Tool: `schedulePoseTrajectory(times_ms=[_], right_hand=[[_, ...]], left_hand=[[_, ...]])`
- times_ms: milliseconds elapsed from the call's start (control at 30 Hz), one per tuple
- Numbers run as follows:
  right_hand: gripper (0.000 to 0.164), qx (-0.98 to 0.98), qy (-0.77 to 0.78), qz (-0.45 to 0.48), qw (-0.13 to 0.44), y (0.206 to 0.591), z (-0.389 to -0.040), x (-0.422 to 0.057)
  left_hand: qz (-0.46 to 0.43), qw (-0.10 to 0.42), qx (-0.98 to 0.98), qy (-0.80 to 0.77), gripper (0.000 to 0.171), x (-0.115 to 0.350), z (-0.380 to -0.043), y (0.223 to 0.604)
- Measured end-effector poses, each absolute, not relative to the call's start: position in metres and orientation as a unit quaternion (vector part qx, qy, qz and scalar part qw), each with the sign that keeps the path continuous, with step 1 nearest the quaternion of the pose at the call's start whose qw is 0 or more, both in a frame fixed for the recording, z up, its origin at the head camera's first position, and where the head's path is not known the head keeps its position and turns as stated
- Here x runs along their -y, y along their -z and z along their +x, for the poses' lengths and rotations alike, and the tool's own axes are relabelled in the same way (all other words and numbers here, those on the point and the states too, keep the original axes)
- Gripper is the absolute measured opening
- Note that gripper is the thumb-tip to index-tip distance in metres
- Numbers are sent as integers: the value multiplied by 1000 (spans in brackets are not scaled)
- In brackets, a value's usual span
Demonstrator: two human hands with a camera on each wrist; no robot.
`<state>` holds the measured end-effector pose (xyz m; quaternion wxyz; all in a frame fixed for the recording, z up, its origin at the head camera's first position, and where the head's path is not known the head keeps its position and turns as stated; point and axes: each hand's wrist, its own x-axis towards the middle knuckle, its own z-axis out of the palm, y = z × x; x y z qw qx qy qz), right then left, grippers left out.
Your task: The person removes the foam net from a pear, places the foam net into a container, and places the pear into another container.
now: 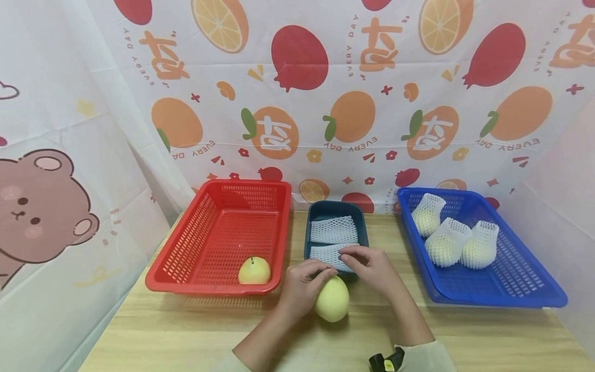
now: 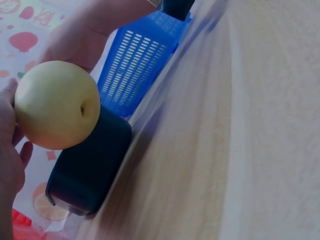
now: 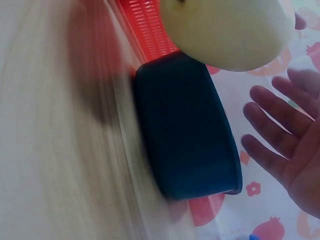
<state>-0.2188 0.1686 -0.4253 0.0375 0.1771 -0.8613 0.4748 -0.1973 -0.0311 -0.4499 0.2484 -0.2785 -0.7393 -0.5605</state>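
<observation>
My left hand (image 1: 299,289) grips a pale yellow pear (image 1: 332,299) from its left side, above the table in front of the dark teal box (image 1: 308,227). In the left wrist view the same pear (image 2: 57,102) has its small dark hollow facing the camera. My right hand (image 1: 375,268) is over the near right rim of the box, its fingers loosely extended by the near white foam net (image 1: 325,254). The right wrist view shows those fingers (image 3: 275,120) apart, holding nothing. A second foam net (image 1: 333,230) lies farther back in the box.
On the left, a red basket (image 1: 169,258) contains one bare pear (image 1: 254,271). To the right, a blue basket (image 1: 506,294) holds three pears in foam nets (image 1: 443,245). A fruit-print cloth (image 1: 316,113) hangs behind the wooden table (image 1: 162,336).
</observation>
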Motion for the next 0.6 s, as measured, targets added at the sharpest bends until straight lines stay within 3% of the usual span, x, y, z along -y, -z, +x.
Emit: schedulePoseTrajectory(times_ms=[333,600], right_hand=[[40,849,-475,226,-54,421,-212,-158],[34,846,-465,251,-69,415,-205,-154]], left_hand=[[-275,295,728,554,6,39,-200,443],[-289,346,720,528,3,41,-200,439]])
